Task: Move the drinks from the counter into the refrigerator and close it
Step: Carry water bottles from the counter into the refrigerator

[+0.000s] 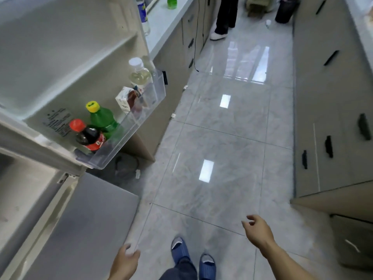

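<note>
The refrigerator door (66,57) stands open at the left, and its clear door bin (139,118) holds several drinks. In it stand a cola bottle (89,137) with a red cap, a green bottle (104,120) with a yellow cap, a white carton (129,101) and a clear bottle (139,74) with a white cap. On the counter (161,23) behind the door I see a blue-labelled water bottle (143,15) and a green bottle (172,2). My left hand (126,259) and my right hand (257,230) hang low over the floor, fingers loosely curled, holding nothing.
A lower refrigerator door (80,223) sits shut below the open one. Grey cabinets with black handles (331,98) line the right side. Another person's legs (224,19) stand far down the tiled aisle, near a dark bin (285,10). My slippered feet (191,257) are on the floor.
</note>
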A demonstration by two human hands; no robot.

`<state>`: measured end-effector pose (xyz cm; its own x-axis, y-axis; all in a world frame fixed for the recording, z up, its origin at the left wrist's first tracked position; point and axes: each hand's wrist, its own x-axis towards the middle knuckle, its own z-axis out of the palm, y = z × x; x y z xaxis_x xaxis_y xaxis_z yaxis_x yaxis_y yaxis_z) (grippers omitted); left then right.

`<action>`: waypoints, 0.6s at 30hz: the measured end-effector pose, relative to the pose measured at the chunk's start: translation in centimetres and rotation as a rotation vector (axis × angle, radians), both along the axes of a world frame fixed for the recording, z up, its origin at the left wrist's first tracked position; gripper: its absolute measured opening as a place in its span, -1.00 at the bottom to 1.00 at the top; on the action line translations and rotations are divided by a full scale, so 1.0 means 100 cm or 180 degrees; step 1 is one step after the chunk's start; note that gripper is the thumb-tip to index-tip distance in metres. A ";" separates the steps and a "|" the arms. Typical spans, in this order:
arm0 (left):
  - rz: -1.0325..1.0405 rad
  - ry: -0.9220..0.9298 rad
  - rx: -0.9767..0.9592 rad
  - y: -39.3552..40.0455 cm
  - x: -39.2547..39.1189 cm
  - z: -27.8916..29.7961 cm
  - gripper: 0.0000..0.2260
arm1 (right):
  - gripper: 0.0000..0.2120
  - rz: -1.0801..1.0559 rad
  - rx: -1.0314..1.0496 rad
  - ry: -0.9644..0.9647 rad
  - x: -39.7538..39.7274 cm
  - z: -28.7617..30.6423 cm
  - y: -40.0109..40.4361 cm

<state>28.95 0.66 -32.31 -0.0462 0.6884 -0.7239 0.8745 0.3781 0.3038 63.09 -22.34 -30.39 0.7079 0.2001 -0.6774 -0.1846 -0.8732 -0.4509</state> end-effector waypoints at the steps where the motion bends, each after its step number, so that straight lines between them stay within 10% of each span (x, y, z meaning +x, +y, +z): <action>1: -0.0031 -0.0035 -0.0046 0.003 0.006 -0.001 -0.55 | -0.64 -0.0119 -0.0042 0.0004 -0.001 0.000 -0.007; 18: -0.0696 -0.0658 -0.0256 0.110 0.215 -0.009 -0.56 | -0.69 -0.1334 -0.0673 0.0390 0.045 -0.040 -0.086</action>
